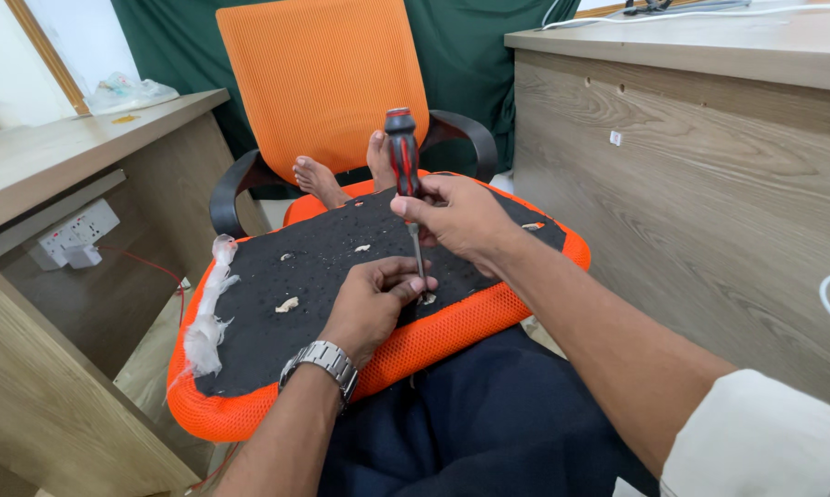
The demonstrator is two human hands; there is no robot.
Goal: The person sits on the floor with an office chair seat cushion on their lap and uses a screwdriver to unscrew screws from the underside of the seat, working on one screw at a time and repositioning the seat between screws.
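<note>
An orange mesh seat cushion (452,333) lies upside down across my lap, its black underside (323,267) facing up. My right hand (461,216) grips a screwdriver (403,152) with a red and black handle, held upright with its shaft pointing down at the black underside. My left hand (374,294), with a metal watch on its wrist, rests on the underside and pinches the shaft near its tip. Small pale scraps lie scattered on the black surface.
An orange office chair (323,83) with black armrests stands ahead, my bare feet (321,179) resting on its seat. Wooden desks flank me left (56,156) and right (691,166). A white power strip (74,235) hangs under the left desk. White fluff (208,313) sticks out at the cushion's left edge.
</note>
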